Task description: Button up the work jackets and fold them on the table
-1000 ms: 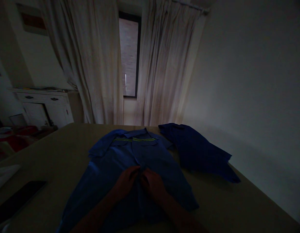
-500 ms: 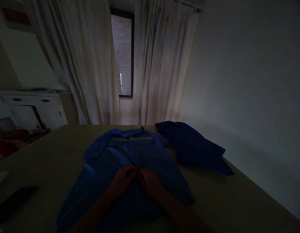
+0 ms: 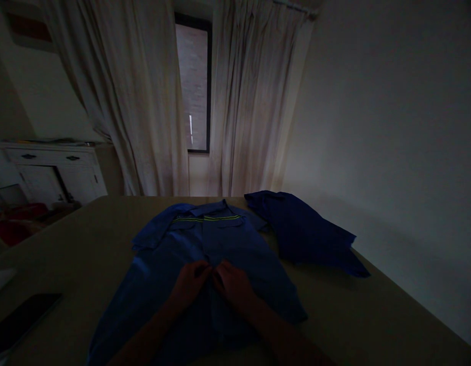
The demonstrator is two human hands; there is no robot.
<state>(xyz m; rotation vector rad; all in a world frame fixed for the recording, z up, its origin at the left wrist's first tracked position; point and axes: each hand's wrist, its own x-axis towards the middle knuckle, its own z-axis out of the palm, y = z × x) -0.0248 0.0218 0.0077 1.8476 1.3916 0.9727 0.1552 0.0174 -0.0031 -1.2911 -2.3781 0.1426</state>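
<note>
The blue shirt (image 3: 239, 246) is spread front up on the table (image 3: 83, 234), in the middle of the near part of the scene, its collar pointed to the far edge. Its front opening is gripped by both hands, which are brought close together below the chest stripes. By the left hand (image 3: 191, 280) the cloth is pinched between thumb and bent fingers, with a small gap left inside the curl. By the right hand (image 3: 232, 280) the opening's right side is pinched, the fingers being folded inward. Whether a button is held between the fingertips cannot be told in the dim light. A darker blue garment (image 3: 311, 234) is laid at far right; a black phone (image 3: 24, 321) is placed at near left.
</note>
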